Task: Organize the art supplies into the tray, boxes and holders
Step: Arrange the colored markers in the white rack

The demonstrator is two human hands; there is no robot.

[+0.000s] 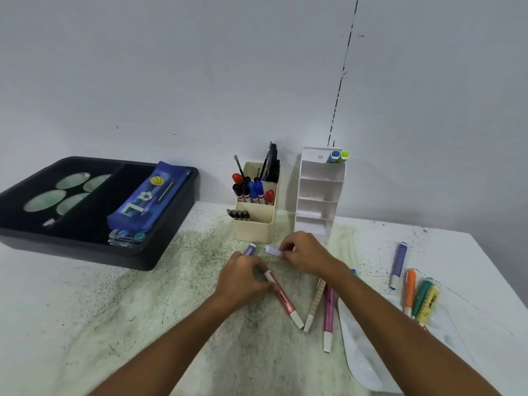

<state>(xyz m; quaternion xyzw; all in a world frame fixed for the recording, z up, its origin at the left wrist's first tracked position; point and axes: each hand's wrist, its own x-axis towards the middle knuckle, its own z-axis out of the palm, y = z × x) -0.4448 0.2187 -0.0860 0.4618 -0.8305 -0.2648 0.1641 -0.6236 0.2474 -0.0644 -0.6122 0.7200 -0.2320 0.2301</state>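
Note:
My left hand (243, 277) grips a purple marker (250, 249) whose tip end sticks out above the fingers. My right hand (305, 254) pinches its small pale purple cap (273, 250), held just apart from the marker. Both hands hover in front of the cream holder (254, 227) and the white tiered holder (318, 195). A pink marker (283, 298) lies on the table beside my left hand. Under my right forearm lie a checked beige marker (315, 305) and a magenta one (328, 315).
A black tray (160, 252) at the left holds a blue pencil case (148, 198) and round paint pans. The cream holder is full of markers and brushes. At the right lie a purple marker (398, 264), orange, green and yellow ones (420, 295), and a clear pouch (363, 352).

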